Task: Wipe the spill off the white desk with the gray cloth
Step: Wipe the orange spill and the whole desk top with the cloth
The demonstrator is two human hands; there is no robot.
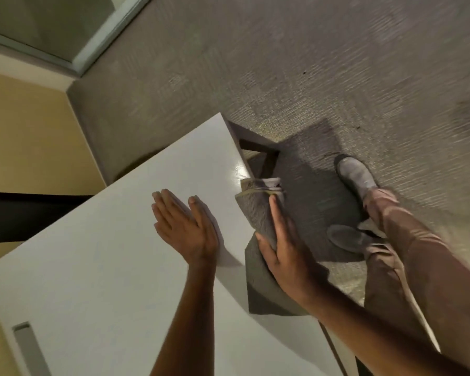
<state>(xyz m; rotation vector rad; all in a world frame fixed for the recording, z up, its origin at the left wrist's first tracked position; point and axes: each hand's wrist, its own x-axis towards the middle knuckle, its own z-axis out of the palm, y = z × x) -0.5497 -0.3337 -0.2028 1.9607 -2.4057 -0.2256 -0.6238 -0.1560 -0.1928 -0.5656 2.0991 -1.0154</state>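
Observation:
The white desk (114,253) fills the lower left of the view, its right edge running diagonally. A shiny wet patch (238,169) shows near that edge, just beyond the cloth. The folded gray cloth (258,210) hangs over the desk's right edge, with its lower part (263,289) draping down. My right hand (285,248) lies on the cloth with the thumb hooked around it. My left hand (183,226) rests flat on the desk, fingers stretched out, a little to the left of the cloth and holding nothing.
Gray carpet (310,77) covers the floor to the right and beyond the desk. My legs and two gray shoes (356,175) stand right of the desk edge. A yellow wall (25,137) and a dark band lie to the left. A gray slot (29,346) sits in the desk's near left.

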